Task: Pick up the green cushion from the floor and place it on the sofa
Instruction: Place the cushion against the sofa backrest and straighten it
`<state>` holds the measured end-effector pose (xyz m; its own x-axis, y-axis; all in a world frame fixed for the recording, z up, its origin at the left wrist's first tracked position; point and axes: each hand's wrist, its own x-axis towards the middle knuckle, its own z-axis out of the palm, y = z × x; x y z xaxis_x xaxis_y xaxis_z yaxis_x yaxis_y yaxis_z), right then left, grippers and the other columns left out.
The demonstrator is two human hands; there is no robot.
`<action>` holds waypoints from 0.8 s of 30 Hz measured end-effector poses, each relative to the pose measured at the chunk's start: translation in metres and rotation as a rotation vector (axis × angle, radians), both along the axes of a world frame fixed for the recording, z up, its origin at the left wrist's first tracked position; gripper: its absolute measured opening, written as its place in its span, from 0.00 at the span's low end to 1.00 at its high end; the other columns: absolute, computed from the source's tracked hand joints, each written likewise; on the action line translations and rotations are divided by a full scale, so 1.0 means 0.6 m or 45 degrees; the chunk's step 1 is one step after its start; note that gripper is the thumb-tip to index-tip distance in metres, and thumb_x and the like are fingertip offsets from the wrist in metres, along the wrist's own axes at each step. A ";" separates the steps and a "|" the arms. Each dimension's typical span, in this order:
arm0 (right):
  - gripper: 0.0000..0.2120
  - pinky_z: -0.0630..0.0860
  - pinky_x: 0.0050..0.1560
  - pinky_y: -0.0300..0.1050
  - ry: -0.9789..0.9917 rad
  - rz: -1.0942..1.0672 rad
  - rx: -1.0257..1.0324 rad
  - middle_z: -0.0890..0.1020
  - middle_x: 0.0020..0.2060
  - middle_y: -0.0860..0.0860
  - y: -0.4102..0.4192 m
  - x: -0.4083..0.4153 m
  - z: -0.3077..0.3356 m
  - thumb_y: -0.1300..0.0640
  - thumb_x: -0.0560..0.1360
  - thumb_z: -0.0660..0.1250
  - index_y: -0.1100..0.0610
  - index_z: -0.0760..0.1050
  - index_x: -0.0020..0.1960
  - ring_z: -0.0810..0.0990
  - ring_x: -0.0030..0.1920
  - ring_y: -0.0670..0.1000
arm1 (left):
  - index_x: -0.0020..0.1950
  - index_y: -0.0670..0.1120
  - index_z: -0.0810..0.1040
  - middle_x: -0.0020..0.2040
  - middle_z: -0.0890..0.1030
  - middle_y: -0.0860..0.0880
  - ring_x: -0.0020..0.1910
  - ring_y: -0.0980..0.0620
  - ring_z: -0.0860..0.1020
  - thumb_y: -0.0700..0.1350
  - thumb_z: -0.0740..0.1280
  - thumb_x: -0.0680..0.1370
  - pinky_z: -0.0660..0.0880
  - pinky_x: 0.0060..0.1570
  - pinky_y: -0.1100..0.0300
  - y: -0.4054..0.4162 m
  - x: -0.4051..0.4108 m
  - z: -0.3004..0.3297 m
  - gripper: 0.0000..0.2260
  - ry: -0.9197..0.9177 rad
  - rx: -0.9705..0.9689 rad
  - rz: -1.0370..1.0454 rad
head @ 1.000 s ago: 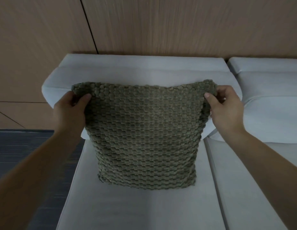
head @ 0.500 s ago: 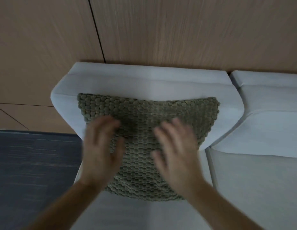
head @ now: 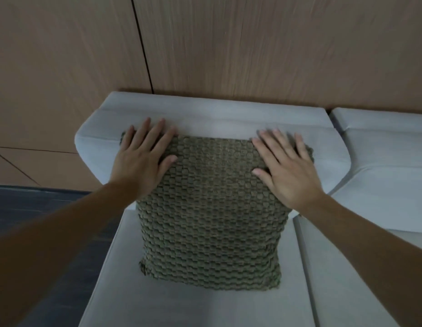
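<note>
The green cushion (head: 212, 213), knitted with a bumpy weave, stands upright on the seat of the light grey sofa (head: 205, 308) and leans against its backrest. My left hand (head: 143, 159) lies flat on the cushion's upper left corner, fingers spread. On the upper right corner my right hand (head: 285, 168) presses flat in the same way. Neither hand grips the cushion; both palms rest on its face and hide the two top corners.
A wooden panelled wall (head: 228, 48) rises right behind the sofa. A second sofa section (head: 380, 166) adjoins on the right, with a seam between the seat pads. Dark floor (head: 40, 208) lies to the left of the sofa.
My hands let go of the cushion's top corners, swept across its face, and now lie flat on the upper corners. The cushion leans back against the backrest.
</note>
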<state>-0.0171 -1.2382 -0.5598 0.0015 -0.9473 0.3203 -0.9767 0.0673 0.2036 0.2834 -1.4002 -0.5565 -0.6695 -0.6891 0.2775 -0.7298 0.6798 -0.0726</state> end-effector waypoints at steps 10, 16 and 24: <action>0.28 0.46 0.76 0.62 -0.577 -0.108 -0.375 0.59 0.78 0.55 0.121 0.126 -0.025 0.43 0.82 0.51 0.56 0.56 0.78 0.51 0.79 0.56 | 0.80 0.49 0.50 0.81 0.48 0.42 0.80 0.37 0.44 0.58 0.51 0.82 0.41 0.75 0.37 0.126 0.025 -0.022 0.28 0.477 -0.017 0.010; 0.29 0.57 0.75 0.58 -1.690 -0.840 -0.467 0.50 0.76 0.33 0.253 0.232 -0.222 0.23 0.69 0.49 0.20 0.43 0.67 0.50 0.78 0.43 | 0.80 0.46 0.49 0.82 0.48 0.44 0.80 0.47 0.47 0.60 0.54 0.80 0.48 0.74 0.53 0.290 0.085 -0.191 0.34 1.055 0.722 0.693; 0.36 0.49 0.75 0.55 -1.373 -1.117 0.189 0.54 0.80 0.51 0.288 0.194 -0.361 0.37 0.78 0.51 0.54 0.47 0.79 0.49 0.79 0.50 | 0.76 0.46 0.58 0.70 0.71 0.37 0.68 0.36 0.70 0.66 0.55 0.72 0.68 0.63 0.35 0.304 0.117 -0.361 0.38 0.686 1.131 0.816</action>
